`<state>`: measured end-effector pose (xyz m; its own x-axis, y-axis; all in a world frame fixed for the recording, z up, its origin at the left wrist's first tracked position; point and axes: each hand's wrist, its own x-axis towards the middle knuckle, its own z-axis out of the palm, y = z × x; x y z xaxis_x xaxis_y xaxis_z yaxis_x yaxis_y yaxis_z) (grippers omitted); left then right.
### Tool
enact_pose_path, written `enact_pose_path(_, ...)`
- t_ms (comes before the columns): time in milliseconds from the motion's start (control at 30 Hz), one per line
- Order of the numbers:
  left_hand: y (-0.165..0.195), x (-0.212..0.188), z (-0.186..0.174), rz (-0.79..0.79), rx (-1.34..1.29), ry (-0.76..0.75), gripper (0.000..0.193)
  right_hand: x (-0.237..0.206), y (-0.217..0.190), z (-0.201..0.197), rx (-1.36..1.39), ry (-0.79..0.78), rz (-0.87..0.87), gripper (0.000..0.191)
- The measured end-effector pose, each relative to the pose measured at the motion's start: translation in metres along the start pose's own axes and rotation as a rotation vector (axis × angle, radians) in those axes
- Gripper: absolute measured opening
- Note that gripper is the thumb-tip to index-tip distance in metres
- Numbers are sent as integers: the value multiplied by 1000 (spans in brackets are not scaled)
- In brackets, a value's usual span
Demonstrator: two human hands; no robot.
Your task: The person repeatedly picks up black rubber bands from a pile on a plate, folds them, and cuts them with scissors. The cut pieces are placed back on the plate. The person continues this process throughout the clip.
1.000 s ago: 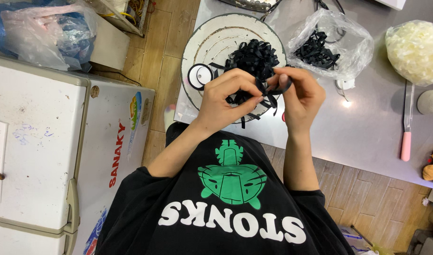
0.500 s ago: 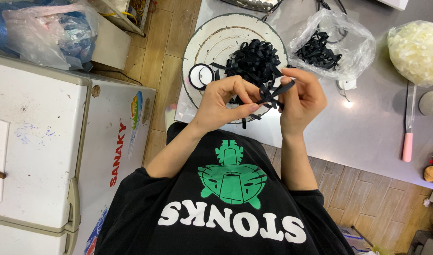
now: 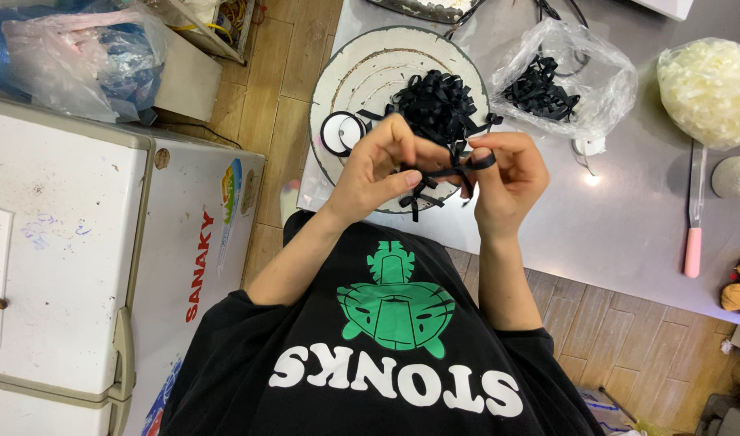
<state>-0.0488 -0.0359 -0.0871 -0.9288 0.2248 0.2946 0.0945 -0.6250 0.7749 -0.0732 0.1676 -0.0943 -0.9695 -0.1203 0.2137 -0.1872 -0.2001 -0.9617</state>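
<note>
Both hands (image 3: 447, 169) pinch a black ribbon (image 3: 444, 172) over the round tray (image 3: 346, 81).

Lighting, overhead view — we find it bright and even, coming from above. On the grey steel table (image 3: 628, 226) we note one small hot glare spot just below the clear plastic bag (image 3: 584, 69). Shadows beneath the hands are soft and short. Focus is sharp throughout — we see slight wide-angle bending away from the table, toward the frame edges.
</note>
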Motion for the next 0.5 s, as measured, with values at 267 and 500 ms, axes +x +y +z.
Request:
enact_pose_path(267,30,7,22,477,1325,132,30,4,-11,7,-565,-78,-468,8)
enact_pose_path(500,24,11,22,615,1497,102,24,2,-16,11,-558,-60,-430,8)
